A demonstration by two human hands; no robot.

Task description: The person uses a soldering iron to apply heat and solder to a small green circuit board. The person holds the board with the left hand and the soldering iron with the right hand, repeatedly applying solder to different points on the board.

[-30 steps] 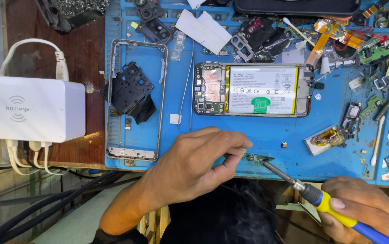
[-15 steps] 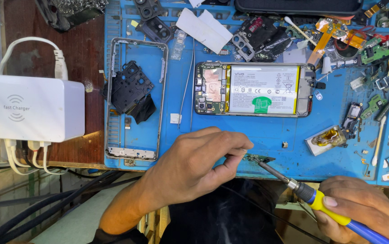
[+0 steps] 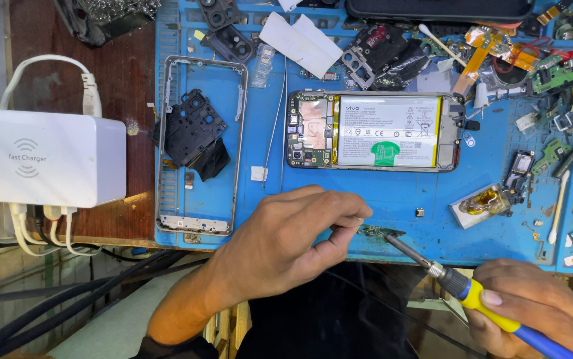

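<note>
My left hand [image 3: 286, 242] rests at the near edge of the blue work mat [image 3: 393, 199], its fingertips pinching a small green circuit board piece [image 3: 376, 231]. My right hand [image 3: 532, 309] grips a soldering iron [image 3: 472, 292] with a yellow and blue handle. The iron's metal tip touches that small board from the right. Farther back on the mat lies an opened phone [image 3: 373, 131], its white battery and bare circuit board facing up.
An empty metal phone frame [image 3: 236, 143] lies at the mat's left, with a black plastic cover [image 3: 193, 129] inside it. A white charger box [image 3: 43, 156] with cables sits on the wooden bench. Tweezers [image 3: 274, 129] and many loose parts crowd the mat's back and right.
The soldering iron's tip and my right hand have shifted slightly. My left hand has stayed on the small board.
</note>
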